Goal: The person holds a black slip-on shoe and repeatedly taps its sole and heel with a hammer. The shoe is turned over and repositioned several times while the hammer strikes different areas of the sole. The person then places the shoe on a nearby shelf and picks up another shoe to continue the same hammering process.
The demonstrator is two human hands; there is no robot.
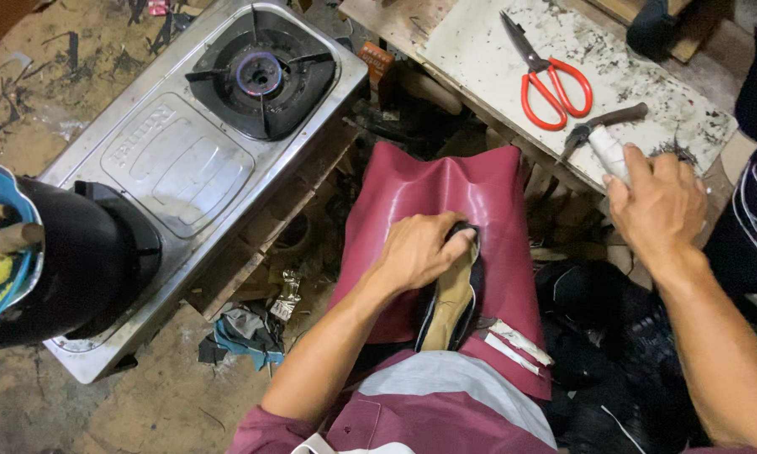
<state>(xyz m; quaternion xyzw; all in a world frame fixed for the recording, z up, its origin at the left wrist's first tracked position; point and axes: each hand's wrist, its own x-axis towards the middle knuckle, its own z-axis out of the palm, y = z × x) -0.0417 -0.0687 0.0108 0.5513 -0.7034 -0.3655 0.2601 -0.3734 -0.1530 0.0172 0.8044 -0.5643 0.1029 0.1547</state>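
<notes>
Here we have a shoe [452,298] lying sole-up on our lap, its tan sole framed by a dark rim, with the toe pointing away from us. It rests on a sheet of maroon leather [445,197] draped over our knees. Our left hand [418,250] is clenched over the far end of the shoe, fingers curled around the toe and pressing it down onto the leather. Two pale strips [517,343] lie on the leather just beside the heel end.

Our right hand [657,206] is out over the near edge of the bench [647,105], grasping a white-wrapped handle [607,151] of a tool whose dark metal end pokes out beyond our fingers; we cannot tell exactly what kind of tool it is. Further along the stained, speckled board of the bench lie red-handled scissors [546,80], blades shut and pointing away.

To our left, well apart from the shoe, a steel gas stove [185,164] sits on the dirt floor, one burner bare. A black pot [67,265] stands on its near end, and a blue bowl [0,244] with yellow matter overlaps the pot at the frame's edge. Dark scraps [240,332] litter the floor below the stove.
</notes>
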